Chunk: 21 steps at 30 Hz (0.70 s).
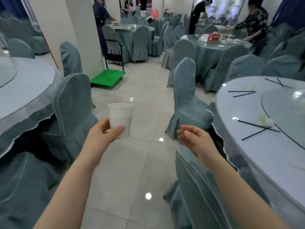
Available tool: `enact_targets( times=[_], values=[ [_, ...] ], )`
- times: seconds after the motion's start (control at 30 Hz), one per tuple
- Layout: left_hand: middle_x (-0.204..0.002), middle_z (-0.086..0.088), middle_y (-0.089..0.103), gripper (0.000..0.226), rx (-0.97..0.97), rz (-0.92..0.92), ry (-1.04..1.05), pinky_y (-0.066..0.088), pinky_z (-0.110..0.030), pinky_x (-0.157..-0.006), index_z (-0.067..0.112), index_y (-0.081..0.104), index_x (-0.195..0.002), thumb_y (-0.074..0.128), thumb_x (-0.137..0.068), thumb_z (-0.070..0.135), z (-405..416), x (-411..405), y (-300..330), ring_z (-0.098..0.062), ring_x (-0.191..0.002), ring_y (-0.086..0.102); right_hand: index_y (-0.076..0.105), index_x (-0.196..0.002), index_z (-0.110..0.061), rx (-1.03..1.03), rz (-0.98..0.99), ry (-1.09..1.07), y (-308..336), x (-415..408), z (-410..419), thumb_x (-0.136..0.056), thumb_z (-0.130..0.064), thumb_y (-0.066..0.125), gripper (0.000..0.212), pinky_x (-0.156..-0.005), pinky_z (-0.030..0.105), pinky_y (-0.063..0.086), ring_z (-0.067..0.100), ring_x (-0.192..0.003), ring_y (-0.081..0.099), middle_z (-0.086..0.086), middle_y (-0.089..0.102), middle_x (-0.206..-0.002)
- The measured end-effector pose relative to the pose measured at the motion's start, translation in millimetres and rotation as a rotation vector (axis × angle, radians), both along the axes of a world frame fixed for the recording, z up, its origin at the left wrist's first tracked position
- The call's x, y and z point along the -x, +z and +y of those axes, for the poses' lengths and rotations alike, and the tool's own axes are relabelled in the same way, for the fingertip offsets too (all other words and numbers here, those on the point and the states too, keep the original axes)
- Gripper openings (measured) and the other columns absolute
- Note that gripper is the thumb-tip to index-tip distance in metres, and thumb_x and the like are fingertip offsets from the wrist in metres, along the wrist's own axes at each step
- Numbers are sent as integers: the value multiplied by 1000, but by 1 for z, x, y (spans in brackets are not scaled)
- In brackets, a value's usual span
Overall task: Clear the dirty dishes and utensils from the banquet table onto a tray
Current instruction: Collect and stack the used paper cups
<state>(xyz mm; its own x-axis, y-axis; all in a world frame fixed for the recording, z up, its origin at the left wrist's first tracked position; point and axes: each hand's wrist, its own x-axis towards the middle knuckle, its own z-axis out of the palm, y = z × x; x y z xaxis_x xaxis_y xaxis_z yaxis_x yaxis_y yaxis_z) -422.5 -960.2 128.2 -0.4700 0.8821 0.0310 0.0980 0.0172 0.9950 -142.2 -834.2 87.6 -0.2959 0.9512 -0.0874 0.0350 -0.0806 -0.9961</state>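
Observation:
My left hand (103, 133) grips a stack of white paper cups (120, 116), held upright over the tiled aisle. My right hand (193, 139) hovers empty beside it, fingers relaxed and spread, just left of the round banquet table (247, 146) on the right. On that table lie several black chopsticks (257, 128), more chopsticks (241, 93) farther back, and a crumpled white napkin (266, 121) near the glass turntable (283, 109). No tray shows in this view.
Chairs in blue-grey covers (184, 100) line both sides of the aisle; one stands right under my right forearm. Another round table (24, 83) is at the left. A green platform trolley (108, 77) stands by a white pillar. People work at far tables.

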Motion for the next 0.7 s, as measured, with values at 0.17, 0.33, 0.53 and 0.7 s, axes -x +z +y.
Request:
enact_targets(
  times=[0.17, 0.33, 0.53, 0.7],
  values=[
    [-104, 5, 72, 32, -33, 17, -145, 46, -8, -62, 21, 65, -116, 69, -85, 20, 118, 28, -7, 3, -78, 67, 67, -107, -18, -6, -44, -113, -7, 16, 81, -93, -7, 57, 20, -67, 19, 52, 14, -90, 69, -1, 75, -100],
    [-105, 7, 72, 36, 9, -15, -287, 51, -33, -90, 26, 66, -113, 74, -78, 25, 234, 60, -13, -11, -98, 68, 67, -102, -20, -2, -93, -309, -17, 32, 153, -92, -3, 59, 21, -83, 36, 52, 18, -95, 67, 0, 74, -101],
    [-101, 8, 73, 36, 49, -45, -444, 52, -31, -84, 25, 66, -113, 75, -78, 22, 363, 62, -22, -9, -94, 68, 68, -100, -27, 11, -186, -519, -36, 19, 211, -90, -3, 61, 27, -81, 28, 51, 12, -97, 68, -10, 75, -95],
    [-95, 15, 73, 27, 71, -51, -514, 52, -30, -80, 34, 66, -104, 75, -79, 28, 463, 32, -33, -6, -89, 68, 69, -100, -28, 25, -301, -663, -57, -20, 257, -89, -5, 62, 27, -90, 30, 51, 6, -93, 69, -13, 74, -94]
  ],
)
